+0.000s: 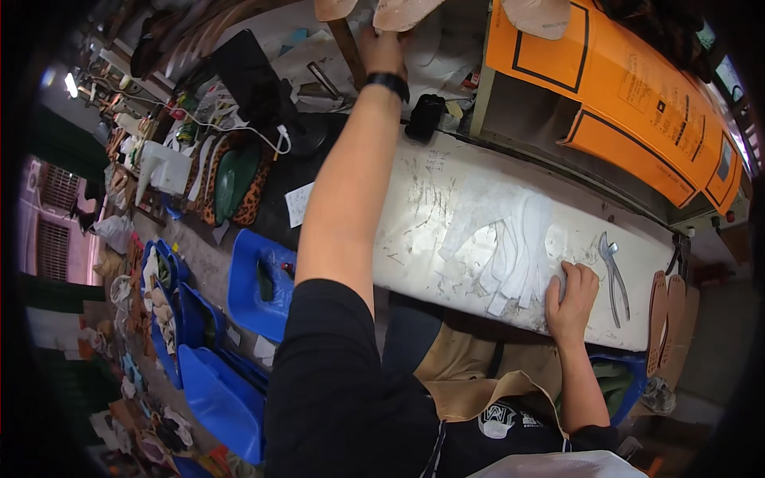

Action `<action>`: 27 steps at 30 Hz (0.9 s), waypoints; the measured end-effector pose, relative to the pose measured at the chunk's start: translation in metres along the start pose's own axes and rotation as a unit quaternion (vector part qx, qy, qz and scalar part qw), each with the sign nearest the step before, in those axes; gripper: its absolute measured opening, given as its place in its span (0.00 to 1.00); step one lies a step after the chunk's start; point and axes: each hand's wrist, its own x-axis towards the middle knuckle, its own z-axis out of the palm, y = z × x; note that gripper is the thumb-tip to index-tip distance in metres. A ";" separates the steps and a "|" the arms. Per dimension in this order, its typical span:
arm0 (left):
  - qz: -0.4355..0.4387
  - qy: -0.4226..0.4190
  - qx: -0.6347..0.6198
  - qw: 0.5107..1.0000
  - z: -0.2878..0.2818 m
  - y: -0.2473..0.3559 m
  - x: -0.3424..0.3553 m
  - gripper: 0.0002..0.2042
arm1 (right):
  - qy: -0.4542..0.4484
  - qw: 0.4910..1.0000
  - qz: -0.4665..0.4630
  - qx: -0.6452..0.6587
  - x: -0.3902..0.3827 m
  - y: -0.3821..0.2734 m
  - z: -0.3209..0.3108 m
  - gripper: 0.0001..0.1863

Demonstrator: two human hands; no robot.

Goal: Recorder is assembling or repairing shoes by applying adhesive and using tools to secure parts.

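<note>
My left arm stretches far up to the shelf at the top, a dark watch on the wrist. The fingers of my left hand (pixel 384 54) are closed at the edge of a beige insole (pixel 406 13), which partly hides them. My right hand (pixel 575 299) rests at the near edge of the white worktable (pixel 414 247), fingers curled. Something greyish shows between its thumb and fingers, too small to name. Just right of that hand lie metal pincers (pixel 612 275) with their handles slightly apart. White fabric strips (pixel 514 259) lie to its left on the tabletop.
An orange cardboard sheet (pixel 629 95) covers the shelf at the far right, another insole (pixel 538 16) on top. Beside the table stand blue plastic bins (pixel 247 271). A dark screen (pixel 247 76) on a stand has a white cable. Brown perforated insoles (pixel 657 319) hang at the right end.
</note>
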 end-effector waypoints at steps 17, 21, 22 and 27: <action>-0.316 -0.372 0.088 0.868 -0.061 0.163 -0.271 0.09 | 0.119 0.959 -0.251 -0.045 0.077 -0.104 -0.034 0.31; -0.334 -0.325 0.045 0.883 -0.066 0.149 -0.266 0.15 | -0.065 0.988 -0.068 0.119 0.068 -0.081 -0.021 0.26; -0.321 -0.325 0.105 0.883 -0.073 0.139 -0.248 0.19 | -0.095 0.985 0.001 0.143 0.057 -0.081 -0.028 0.23; -0.007 -0.063 0.595 0.801 -0.051 0.115 -0.150 0.36 | -0.211 0.853 0.230 0.418 0.031 -0.072 -0.025 0.19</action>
